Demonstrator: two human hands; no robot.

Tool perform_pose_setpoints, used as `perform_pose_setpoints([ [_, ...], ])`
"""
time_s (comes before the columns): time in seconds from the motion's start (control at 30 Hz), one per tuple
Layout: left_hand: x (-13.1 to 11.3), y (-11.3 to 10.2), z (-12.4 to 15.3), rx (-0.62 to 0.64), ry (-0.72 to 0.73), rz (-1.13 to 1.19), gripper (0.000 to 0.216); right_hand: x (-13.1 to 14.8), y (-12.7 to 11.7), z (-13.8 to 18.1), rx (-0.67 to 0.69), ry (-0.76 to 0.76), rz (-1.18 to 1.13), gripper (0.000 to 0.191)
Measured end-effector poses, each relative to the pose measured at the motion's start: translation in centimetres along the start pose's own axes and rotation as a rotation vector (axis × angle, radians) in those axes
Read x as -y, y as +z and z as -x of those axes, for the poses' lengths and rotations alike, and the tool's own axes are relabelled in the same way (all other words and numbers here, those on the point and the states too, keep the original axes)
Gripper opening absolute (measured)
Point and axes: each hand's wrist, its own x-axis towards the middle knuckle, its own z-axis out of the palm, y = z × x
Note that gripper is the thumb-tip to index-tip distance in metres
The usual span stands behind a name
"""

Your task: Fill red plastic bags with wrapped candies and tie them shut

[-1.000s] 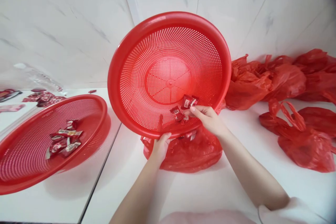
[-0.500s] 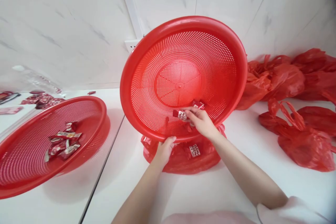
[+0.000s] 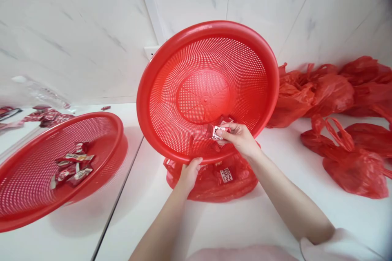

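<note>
A large red plastic colander (image 3: 206,28) is tilted toward me above an open red plastic bag (image 3: 199,193). My left hand (image 3: 191,173) grips its lower rim, thumb on the front and fingers hidden behind. Inside the colander, my right hand (image 3: 241,138) pinches a small red-and-white wrapped candy (image 3: 219,132) between thumb and fingers. A few more red packets (image 3: 226,120) lie at the colander's lower side, partly covered by that hand. In the bag below, a packet with a white label (image 3: 226,175) shows.
To the left, a second red colander (image 3: 118,124) stands tilted with several wrapped packets (image 3: 75,165) inside. Tied red bags (image 3: 332,87) line the wall at right, another bag (image 3: 357,167) nearer. A clear plastic bottle (image 3: 43,91) lies back left. A dark seam (image 3: 118,200) crosses the white tabletop.
My right hand has shifted slightly right and down, and the candy's white label now faces me more fully. The colander has swung a little to the left.
</note>
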Motion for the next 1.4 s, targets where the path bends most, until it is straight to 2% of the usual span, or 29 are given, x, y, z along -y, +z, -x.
perform_pose_setpoints([
  [0.13,-0.6,0.6,0.0,0.070,0.008,0.080,0.032,0.4,-0.6,0.1,-0.014,-0.035,0.097,0.027],
  [0.23,-1.0,0.9,0.0,0.059,0.031,0.099,0.036,1.6,-1.4,0.6,0.136,-0.090,0.347,0.024],
  [0.3,-1.2,1.0,0.0,0.070,0.029,0.112,0.037,2.5,-1.8,1.1,0.247,-0.090,0.517,0.030],
  [0.37,-1.2,1.0,-0.1,0.086,0.042,0.126,0.039,3.0,-1.9,1.4,0.242,-0.122,0.656,0.036],
  [0.43,-1.1,1.0,-0.1,0.098,0.060,0.135,0.040,3.0,-2.0,1.6,0.201,-0.209,0.817,0.033],
  [0.5,-1.0,1.0,-0.1,0.117,0.057,0.134,0.038,2.6,-2.0,1.6,0.260,-0.299,1.005,0.030],
  [0.6,-1.0,0.9,-0.1,0.128,0.056,0.117,0.037,1.8,-2.0,1.3,0.404,-0.368,1.197,0.051],
  [0.67,-1.1,0.9,-0.1,0.117,0.056,0.105,0.038,1.6,-1.9,1.3,0.453,-0.349,1.201,0.049],
  [0.73,-1.3,0.9,-0.1,0.108,0.048,0.104,0.038,1.7,-1.8,1.4,0.441,-0.309,1.137,0.032],
  [0.8,-1.4,0.9,-0.1,0.104,0.058,0.112,0.038,2.0,-1.8,1.4,0.344,-0.292,1.079,0.021],
  [0.9,-1.5,0.8,-0.2,0.102,0.094,0.111,0.036,2.2,-2.0,1.4,0.156,-0.285,1.020,0.020],
  [1.0,-1.4,0.7,-0.3,0.091,0.105,0.084,0.026,2.0,-2.3,1.2,0.097,-0.271,0.888,0.017],
  [1.1,-1.3,0.7,-0.2,0.084,0.086,0.081,0.018,1.9,-2.3,1.1,0.100,-0.295,0.787,0.017],
  [1.2,-1.3,0.9,-0.1,0.090,0.049,0.112,0.028,2.2,-2.1,1.3,0.105,-0.319,0.804,0.016],
  [1.3,-1.5,1.1,-0.1,0.090,0.019,0.132,0.040,2.6,-2.0,1.5,0.172,-0.314,0.842,0.017],
  [1.4,-1.6,1.2,-0.1,0.082,0.001,0.131,0.040,2.7,-2.1,1.5,0.243,-0.316,0.910,0.016],
])
